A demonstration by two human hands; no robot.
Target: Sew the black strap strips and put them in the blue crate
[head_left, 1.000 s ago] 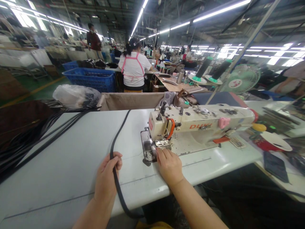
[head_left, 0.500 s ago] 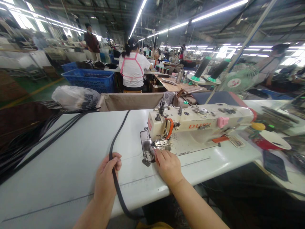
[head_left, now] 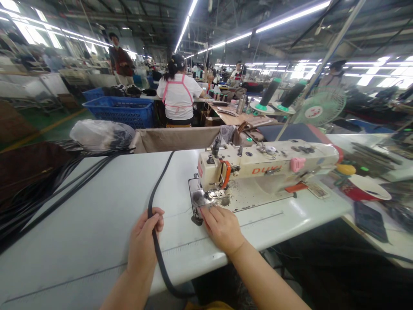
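A broad, pale white flat surface [head_left: 97, 224], with a dark ruler line printed along its near side, spreads beneath both hands. Clock directions are read from the left hand [head_left: 146, 230], twelve being straight ahead. At two o'clock on the surface sits a cream-coloured metal sewing machine [head_left: 251, 165] with orange lettering. A loose bundle of long, thin black strips [head_left: 35, 189] lies toward ten o'clock, some of them crossing the surface's left part. Beyond the far edge, at eleven o'clock, stands a blue plastic slatted basket [head_left: 119, 112].

One long, narrow, flat black strip [head_left: 158, 253] reaches from the surface's far edge, at one o'clock, down through the left hand, then over the near edge toward five. The left hand's fingers are curled closed, holding this strip between thumb and fingers. At three o'clock, the right hand [head_left: 222, 226] is bent low, its fingers close together at the shiny rectangular metal plate [head_left: 197, 196] under the machine's head; whether they pinch anything I cannot tell. A small pink block [head_left: 297, 164] is fixed to the machine's front.
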